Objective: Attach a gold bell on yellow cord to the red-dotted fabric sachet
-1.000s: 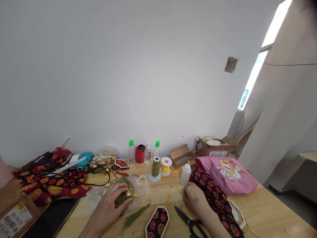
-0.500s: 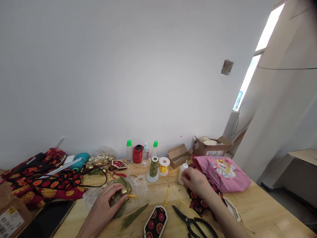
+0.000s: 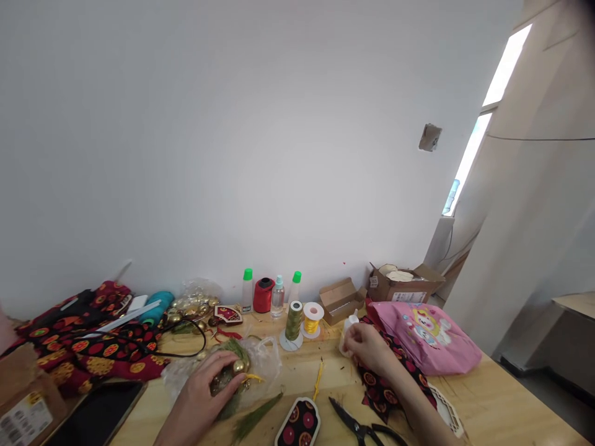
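My left hand [image 3: 202, 393] curls over a clear plastic bag [image 3: 269, 365] of green tassels, with thumb and fingers closed around a gold bell [image 3: 238, 366]. A short yellow cord [image 3: 253, 377] sticks out beside that bell. My right hand [image 3: 367, 348] is pinched in front of a white squeeze bottle [image 3: 351, 322]; its fingertips hide whatever they hold. Between the hands lies a framed pendant [image 3: 298, 424] with dark patterned fabric and a yellow loop [image 3: 318, 379] at its top. Left of the pendant is a loose green tassel [image 3: 258, 416]; on its right are black-handled scissors [image 3: 360, 427].
Thread spools in green [image 3: 293, 322], yellow [image 3: 312, 321] and red [image 3: 263, 296] stand near the wall among bottles. A pink bag [image 3: 432, 341] and cardboard boxes [image 3: 404, 286] are on the right. Patterned fabric [image 3: 93, 347] and a dark phone-like slab [image 3: 95, 412] lie left.
The view has shifted slightly, so everything sits a little lower and to the right. A thin yellow thread near my right hand no longer shows. Both hands keep about the same places.
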A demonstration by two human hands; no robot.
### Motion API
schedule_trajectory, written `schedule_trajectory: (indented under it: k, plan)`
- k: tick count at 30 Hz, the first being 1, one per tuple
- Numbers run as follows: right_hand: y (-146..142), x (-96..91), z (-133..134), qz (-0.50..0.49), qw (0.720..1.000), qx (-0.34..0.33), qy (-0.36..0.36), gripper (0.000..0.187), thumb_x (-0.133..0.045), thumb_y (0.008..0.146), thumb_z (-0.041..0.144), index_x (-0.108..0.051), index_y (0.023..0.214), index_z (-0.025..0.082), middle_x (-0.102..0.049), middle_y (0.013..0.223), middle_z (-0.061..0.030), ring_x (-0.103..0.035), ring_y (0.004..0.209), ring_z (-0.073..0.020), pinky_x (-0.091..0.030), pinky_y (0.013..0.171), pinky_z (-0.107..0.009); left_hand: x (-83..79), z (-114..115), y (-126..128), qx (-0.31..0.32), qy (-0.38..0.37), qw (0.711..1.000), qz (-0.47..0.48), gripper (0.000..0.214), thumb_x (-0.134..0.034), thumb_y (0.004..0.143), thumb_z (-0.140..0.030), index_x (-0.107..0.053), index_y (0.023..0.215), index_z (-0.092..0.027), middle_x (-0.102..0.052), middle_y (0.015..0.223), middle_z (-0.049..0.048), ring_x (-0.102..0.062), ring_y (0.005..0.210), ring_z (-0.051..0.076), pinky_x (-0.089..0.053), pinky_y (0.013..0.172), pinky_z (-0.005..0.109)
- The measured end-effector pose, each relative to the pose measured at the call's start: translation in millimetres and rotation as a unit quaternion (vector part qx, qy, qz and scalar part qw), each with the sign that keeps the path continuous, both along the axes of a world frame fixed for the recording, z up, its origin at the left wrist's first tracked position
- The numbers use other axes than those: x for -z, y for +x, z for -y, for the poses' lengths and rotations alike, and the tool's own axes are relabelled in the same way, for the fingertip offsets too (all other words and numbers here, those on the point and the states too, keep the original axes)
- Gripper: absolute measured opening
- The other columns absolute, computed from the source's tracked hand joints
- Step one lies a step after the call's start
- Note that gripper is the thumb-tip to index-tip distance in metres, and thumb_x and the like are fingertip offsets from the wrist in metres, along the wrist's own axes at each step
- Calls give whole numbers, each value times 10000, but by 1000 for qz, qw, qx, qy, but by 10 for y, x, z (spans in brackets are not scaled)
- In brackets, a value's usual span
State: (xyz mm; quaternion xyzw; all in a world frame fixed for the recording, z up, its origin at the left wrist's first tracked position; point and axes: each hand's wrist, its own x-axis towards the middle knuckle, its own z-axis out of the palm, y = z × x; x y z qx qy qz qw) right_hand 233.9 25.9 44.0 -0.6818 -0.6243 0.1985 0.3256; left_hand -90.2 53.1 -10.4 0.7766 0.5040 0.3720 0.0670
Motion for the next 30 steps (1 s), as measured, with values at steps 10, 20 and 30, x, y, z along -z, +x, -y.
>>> schedule_trajectory:
  k: [10,20,30]
  plan:
    - [10,-755,-277,-268,951,-4,156,242,-573,590,367,-531,700,157,-558,512,37,-420,338,-57,-337,332,-177,5,-17,-17,-3,6,1000,-6,284,-555,666,-442,-647,809,-215,-660,912,61,-586,898,236,-479,789,351]
    - [-40,-966,-365,-389,892,19,230,236,-648,574,283,-634,761,140,-617,639,5,-526,489,-64,-446,457,-174,-7,-5,-4,-1,4,1000,-9,290,-539,678,-447,-639,814,-211,-656,927,65,-581,910,237,-474,794,351]
    - [-344,-992,-169,-407,869,-34,278,216,-610,632,197,-645,844,187,-658,791,-24,-612,737,-148,-498,658,-263,-64,49,8,4,-25,1000,3,331,-529,684,-454,-617,885,-207,-672,912,59,-606,861,226,-489,763,323]
